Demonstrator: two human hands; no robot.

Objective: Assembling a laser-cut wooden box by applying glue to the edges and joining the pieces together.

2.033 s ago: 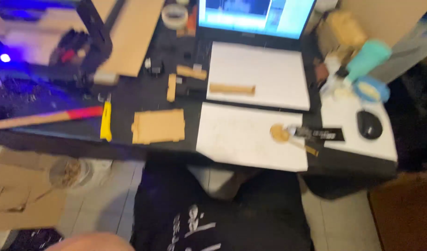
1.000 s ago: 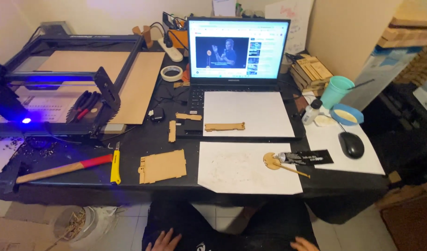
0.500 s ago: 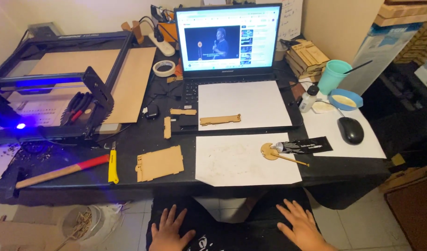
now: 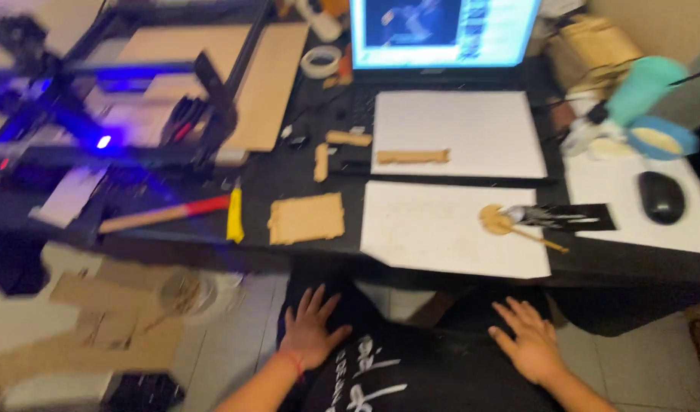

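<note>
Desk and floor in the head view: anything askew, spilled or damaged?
Nothing looks spilled. The brown sheet near the desk's front edge has ragged, uneven edges, and cardboard offcuts lie loose on the floor at left. Both hands, left and right, rest flat on the lap, touching nothing on the desk.

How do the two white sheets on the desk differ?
The far white sheet lies over the laptop's keyboard and carries a long wooden strip. The near white sheet lies at the desk's front edge, with a round wooden piece at its right side. Both are plain, white and flat.
</note>
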